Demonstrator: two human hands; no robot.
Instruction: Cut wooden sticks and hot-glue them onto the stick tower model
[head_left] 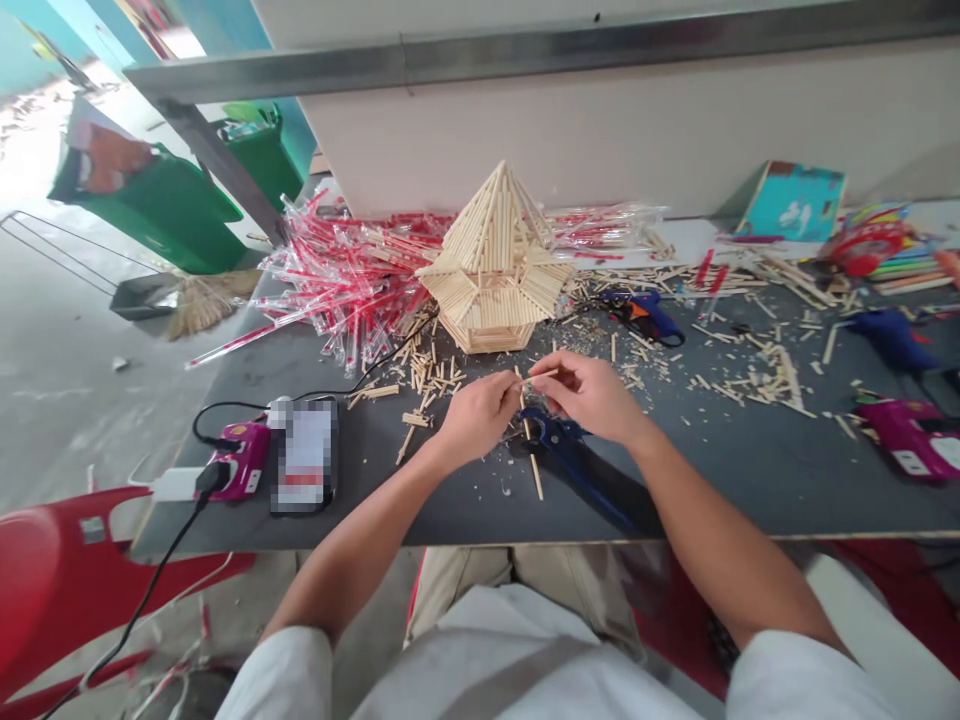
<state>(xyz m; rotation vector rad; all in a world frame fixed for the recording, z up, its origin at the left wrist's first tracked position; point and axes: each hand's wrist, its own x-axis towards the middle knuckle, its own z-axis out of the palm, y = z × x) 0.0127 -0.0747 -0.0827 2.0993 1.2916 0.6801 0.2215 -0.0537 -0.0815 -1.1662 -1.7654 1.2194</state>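
Note:
Between my two hands is a short, thin wooden stick (541, 377). My left hand (486, 412) pinches its left end, and the fingers of my right hand (589, 397) are closed on the other end. Just below them a blue hand cutter (581, 468) lies on the dark table, its handles pointing toward the front edge. A longer wooden stick (536, 475) lies beside the cutter's head, partly hidden by it and my hands. Behind my hands stands a small pagoda-shaped house (491, 285) built from sticks, with a pointed roof.
Red-and-clear plastic wrappers (352, 280) heap at the back left. Cut stick pieces (431, 365) litter the table (450, 510). A blue glue gun (649, 315) lies at right of the house. A phone (306, 455) and purple power strip (244, 455) sit at left; another power strip (911, 438) at right.

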